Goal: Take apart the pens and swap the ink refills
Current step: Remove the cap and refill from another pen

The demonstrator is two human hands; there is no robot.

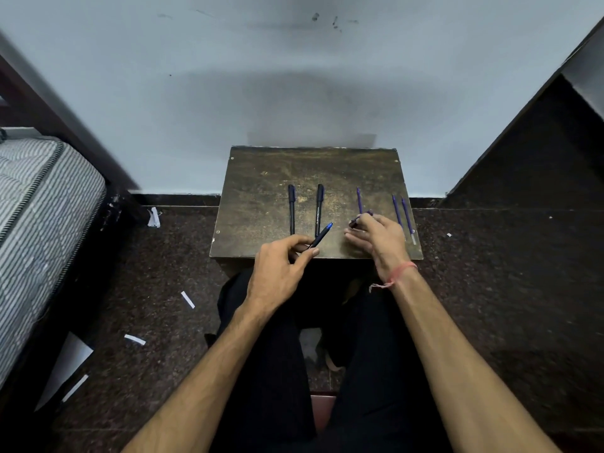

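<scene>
Low in the frame's centre, the left hand [281, 266] pinches a dark pen barrel [322, 235], blue end up; best kept steady. The right hand [376, 238] grips a small dark piece [354, 222] beside a purple refill [359, 200]. Further up the small table [261, 204] lie two capped pens [292, 210] and, at its right edge, two more refills [402, 217]; the open room is upper left.

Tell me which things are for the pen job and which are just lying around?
For the job: pen in left hand, two capped pens, three loose refills, small piece in right hand.

Lying around: paper scraps, mattress.
</scene>
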